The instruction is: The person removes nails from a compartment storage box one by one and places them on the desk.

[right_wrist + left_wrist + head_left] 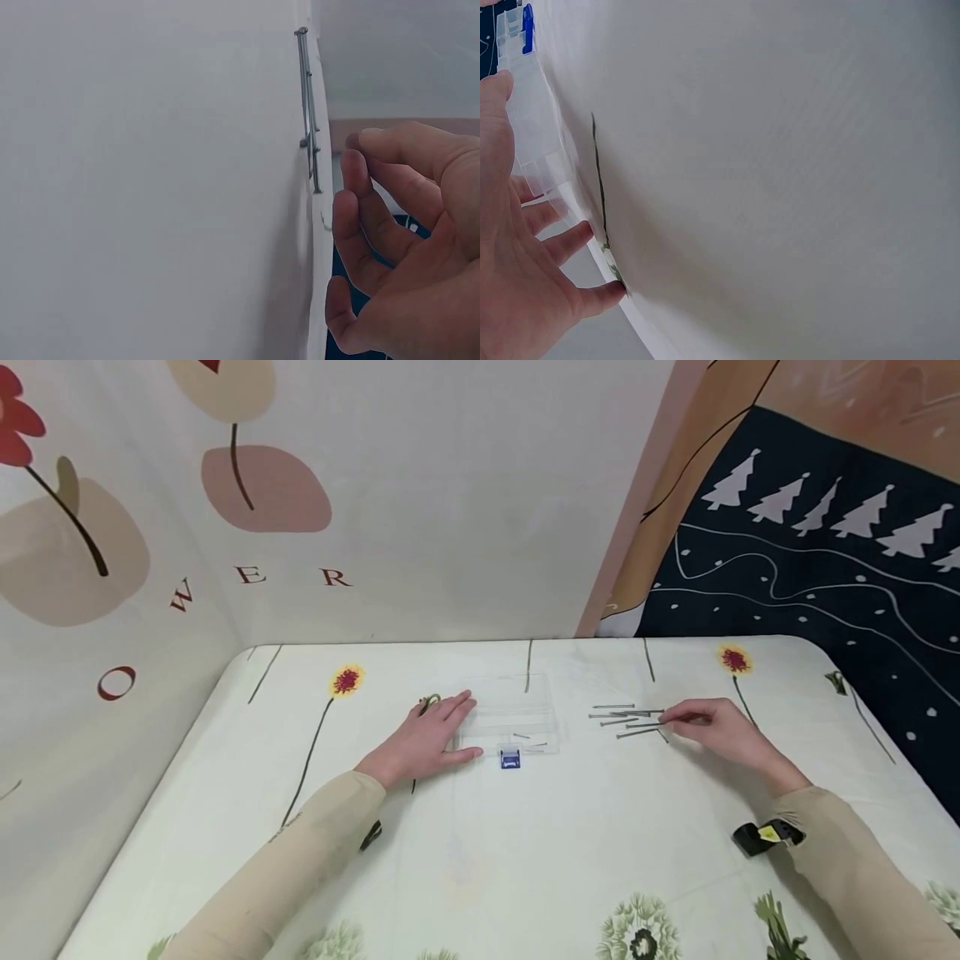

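A person's left hand [429, 739] lay flat on the flower-printed tablecloth [480, 868], fingers straight and spread, their tips and the thumb resting against the left end of a clear plastic compartment box [512, 717]. The box sat just right of that hand, its blue latch [510, 760] facing the person, with a few nails visible inside near the latch. The left wrist view showed what the head view did not: the box's divider walls close up, and the fingers [562, 244] fanned apart along the box's edge, pressing rather than clasping.

Further right, well apart from the box, a loose cluster of long steel nails [628, 719] lay on the cloth just left of the right hand [716, 731]. That hand's fingers were curled, thumb and forefinger drawn together at the near end of the cluster; from the head view it could not be told whether a nail was pinched. The right wrist view showed the curled fingertips [358, 169] near the nail heads [307, 105] with a gap between them, holding nothing.
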`<state>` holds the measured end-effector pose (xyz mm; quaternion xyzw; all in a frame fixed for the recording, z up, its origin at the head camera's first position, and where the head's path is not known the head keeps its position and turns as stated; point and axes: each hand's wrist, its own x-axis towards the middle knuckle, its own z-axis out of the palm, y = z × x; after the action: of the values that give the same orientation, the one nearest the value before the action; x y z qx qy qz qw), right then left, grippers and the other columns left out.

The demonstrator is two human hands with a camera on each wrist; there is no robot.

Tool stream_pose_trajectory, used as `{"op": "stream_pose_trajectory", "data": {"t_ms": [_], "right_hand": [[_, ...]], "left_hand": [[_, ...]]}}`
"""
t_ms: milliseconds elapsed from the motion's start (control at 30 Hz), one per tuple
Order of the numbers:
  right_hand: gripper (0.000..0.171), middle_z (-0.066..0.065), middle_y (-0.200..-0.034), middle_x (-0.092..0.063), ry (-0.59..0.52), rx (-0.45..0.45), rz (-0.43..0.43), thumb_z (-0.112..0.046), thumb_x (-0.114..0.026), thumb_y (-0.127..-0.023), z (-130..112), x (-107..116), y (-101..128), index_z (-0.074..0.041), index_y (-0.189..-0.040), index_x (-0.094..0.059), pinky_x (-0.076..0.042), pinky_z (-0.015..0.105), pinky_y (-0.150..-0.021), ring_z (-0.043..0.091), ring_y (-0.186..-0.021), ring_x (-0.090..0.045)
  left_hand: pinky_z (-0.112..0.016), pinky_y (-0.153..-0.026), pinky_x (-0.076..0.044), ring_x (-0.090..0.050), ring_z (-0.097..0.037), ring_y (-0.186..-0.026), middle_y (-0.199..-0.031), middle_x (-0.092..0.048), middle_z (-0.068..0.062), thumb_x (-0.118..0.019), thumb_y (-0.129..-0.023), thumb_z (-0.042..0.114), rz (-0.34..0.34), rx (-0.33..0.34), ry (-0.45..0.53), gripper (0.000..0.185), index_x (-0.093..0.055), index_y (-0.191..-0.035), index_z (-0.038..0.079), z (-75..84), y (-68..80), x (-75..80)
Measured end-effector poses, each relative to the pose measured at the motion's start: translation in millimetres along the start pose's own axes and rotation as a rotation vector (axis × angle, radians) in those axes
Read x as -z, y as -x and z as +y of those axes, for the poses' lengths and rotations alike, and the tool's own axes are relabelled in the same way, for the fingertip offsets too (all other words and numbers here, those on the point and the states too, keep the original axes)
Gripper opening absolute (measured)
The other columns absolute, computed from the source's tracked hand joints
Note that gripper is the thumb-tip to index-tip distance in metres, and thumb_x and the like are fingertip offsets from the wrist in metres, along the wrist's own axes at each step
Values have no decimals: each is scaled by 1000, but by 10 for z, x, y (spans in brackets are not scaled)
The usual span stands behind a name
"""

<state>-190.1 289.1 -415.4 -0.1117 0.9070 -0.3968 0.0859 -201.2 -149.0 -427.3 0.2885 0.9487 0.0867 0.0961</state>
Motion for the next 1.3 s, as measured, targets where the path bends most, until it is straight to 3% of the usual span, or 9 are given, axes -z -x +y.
{"op": "stream_pose_trajectory", "data": {"t_ms": [333, 567, 900, 1300], "right_hand": [[19, 13, -110, -68, -39, 64, -31, -10, -64, -93, -174, -193, -76, -2, -108, -72, -46, 22, -79, 11, -97, -57], [17, 10, -106, -69, -100, 103, -58, -7, -65, -92, -303, -377, -175, -1, -107, -73, -47, 23, -83, 20, -102, -60], [19, 12, -114, -67, -147, 131, -105, -8, -66, -92, -478, -580, -279, -2, -109, -72, -46, 31, -88, 25, -107, -58], [18, 5, -104, -68, -174, 183, -110, -8, -66, -91, -622, -760, -361, -5, -108, -72, -45, 34, -84, 21, -93, -56]], "left_hand": [[-60, -108, -21, -24, -27, -142, -159, -20, -9, -48, -94, 59, 3, 1, -5, 83, -26, -153, 6, 1, -3, -1], [-60, -108, -21, -23, -27, -143, -159, -20, -9, -48, -94, 59, 3, 3, -3, 83, -26, -153, 5, -1, -5, -5], [-59, -109, -21, -24, -27, -142, -158, -22, -10, -48, -94, 59, 16, -7, -6, 82, -27, -152, 5, 6, -2, -6], [-60, -108, -21, -24, -27, -142, -158, -21, -10, -49, -94, 59, 13, -1, -5, 83, -26, -153, 6, 8, 2, -3]]}}
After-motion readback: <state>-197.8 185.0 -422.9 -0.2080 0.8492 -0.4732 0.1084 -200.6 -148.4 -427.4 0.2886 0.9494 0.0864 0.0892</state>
